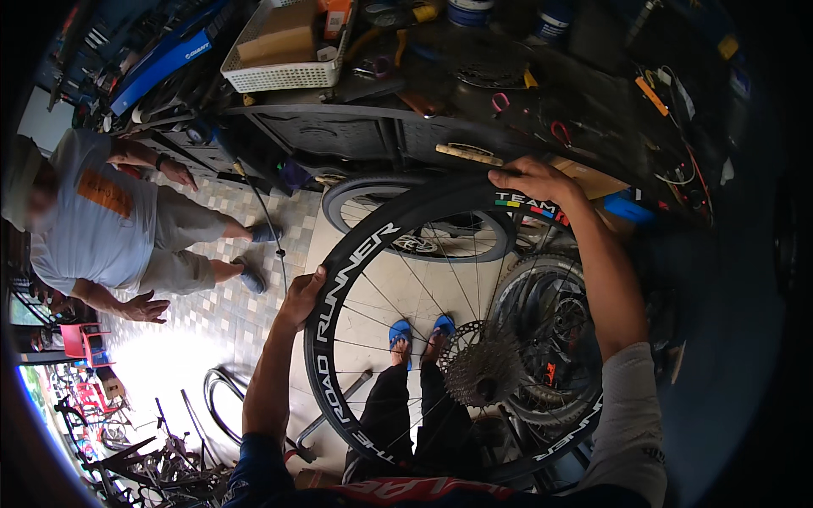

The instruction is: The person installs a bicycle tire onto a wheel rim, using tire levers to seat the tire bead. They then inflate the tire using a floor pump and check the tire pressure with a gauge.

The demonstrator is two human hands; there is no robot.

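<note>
There's a white basket [279,79] holding a cardboard box [278,44] on the workbench [584,83], and over left stands a person [106,220] near what's probably a red chair [78,341].

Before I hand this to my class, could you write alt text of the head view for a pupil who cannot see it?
A person's left hand and right hand hold a spoked bicycle wheel with a black rim. Another person in a light shirt stands at left, and a cluttered dark workbench spans the top.

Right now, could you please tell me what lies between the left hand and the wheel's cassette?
In the head view, black rim, thin spokes and a perforated disc; blue sandals show beyond.
</note>
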